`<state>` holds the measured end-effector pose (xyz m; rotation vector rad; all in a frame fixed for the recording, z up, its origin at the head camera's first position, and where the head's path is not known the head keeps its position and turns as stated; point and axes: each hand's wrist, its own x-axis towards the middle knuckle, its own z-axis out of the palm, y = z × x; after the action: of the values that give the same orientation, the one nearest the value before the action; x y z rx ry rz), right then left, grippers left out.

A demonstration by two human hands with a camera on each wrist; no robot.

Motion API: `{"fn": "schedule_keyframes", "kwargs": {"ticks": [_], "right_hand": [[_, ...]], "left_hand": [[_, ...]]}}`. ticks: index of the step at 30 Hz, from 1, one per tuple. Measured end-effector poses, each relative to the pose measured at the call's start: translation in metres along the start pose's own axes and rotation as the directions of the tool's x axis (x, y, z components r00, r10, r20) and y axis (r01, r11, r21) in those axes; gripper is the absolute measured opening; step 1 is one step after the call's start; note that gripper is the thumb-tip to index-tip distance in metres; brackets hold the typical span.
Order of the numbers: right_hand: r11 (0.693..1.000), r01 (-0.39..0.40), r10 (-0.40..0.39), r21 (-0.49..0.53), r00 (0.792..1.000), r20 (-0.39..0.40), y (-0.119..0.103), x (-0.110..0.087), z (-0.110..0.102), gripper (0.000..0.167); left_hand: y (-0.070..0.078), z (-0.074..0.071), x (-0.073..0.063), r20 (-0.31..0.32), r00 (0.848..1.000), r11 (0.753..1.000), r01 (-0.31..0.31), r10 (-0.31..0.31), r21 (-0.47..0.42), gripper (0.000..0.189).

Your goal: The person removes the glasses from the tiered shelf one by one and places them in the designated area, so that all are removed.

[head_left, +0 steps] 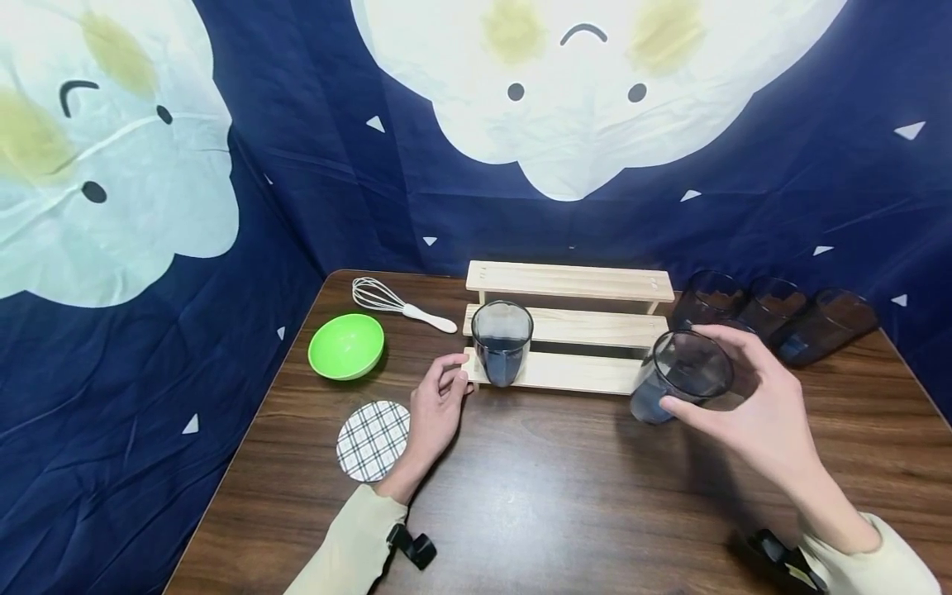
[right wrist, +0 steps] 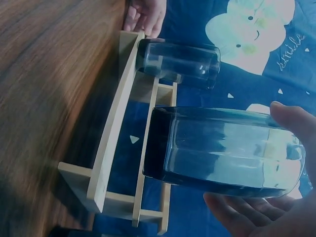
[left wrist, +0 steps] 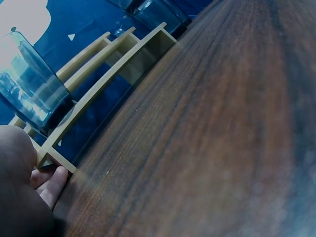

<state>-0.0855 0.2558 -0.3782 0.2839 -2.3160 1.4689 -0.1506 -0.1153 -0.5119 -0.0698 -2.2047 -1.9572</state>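
A three-tier wooden rack (head_left: 576,372) stands at the back of the table. My left hand (head_left: 437,409) grips the left end of its lowest shelf, with fingertips at the end piece in the left wrist view. Near that end, one dark clear glass (head_left: 502,343) stands upright on the lowest shelf. My right hand (head_left: 769,405) holds a second such glass (right wrist: 222,153) near its rim, thumb on one side and fingers on the other. This glass is slightly tilted, by the right end of the lowest shelf; whether its base touches the wood I cannot tell.
Several more dark glasses (head_left: 773,306) are grouped right of the rack, at the back. To the left are a white whisk (head_left: 427,319), a green bowl (head_left: 346,347) and a checked round coaster (head_left: 372,442). A blue cloth (head_left: 312,165) hangs behind the table.
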Motion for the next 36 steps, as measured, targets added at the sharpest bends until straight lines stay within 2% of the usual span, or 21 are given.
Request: {"fn": "schedule_keyframes", "kwargs": {"ticks": [4, 8, 10, 29, 36], "right_hand": [[0.999, 0.002, -0.003, 0.051, 1.000, 0.018, 0.001, -0.003, -0.007, 0.092], [0.998, 0.023, -0.022, -0.061, 1.000, 0.014, 0.002, -0.005, -0.014, 0.095], [0.996, 0.020, -0.019, -0.081, 1.000, 0.017, 0.003, -0.006, -0.017, 0.096], [0.981, -0.075, 0.067, -0.177, 0.996, -0.050, 0.021, -0.021, -0.048, 0.096], [0.979, -0.086, 0.072, -0.185, 0.994, -0.077, 0.029, -0.025, -0.060, 0.098]], "left_hand": [[0.000, 0.000, 0.000, -0.001, 1.000, 1.000, 0.000, 0.000, 0.000, 0.024], [0.000, 0.000, 0.000, 0.001, 1.000, 1.000, 0.002, -0.002, -0.003, 0.024], [0.000, 0.000, 0.000, 0.001, 1.000, 1.000, 0.004, -0.004, -0.002, 0.024], [-0.002, 0.000, -0.001, -0.003, 1.000, 1.000, 0.001, -0.001, -0.004, 0.024], [-0.002, 0.001, 0.000, -0.001, 1.000, 1.000, -0.005, 0.005, 0.010, 0.024]]}}
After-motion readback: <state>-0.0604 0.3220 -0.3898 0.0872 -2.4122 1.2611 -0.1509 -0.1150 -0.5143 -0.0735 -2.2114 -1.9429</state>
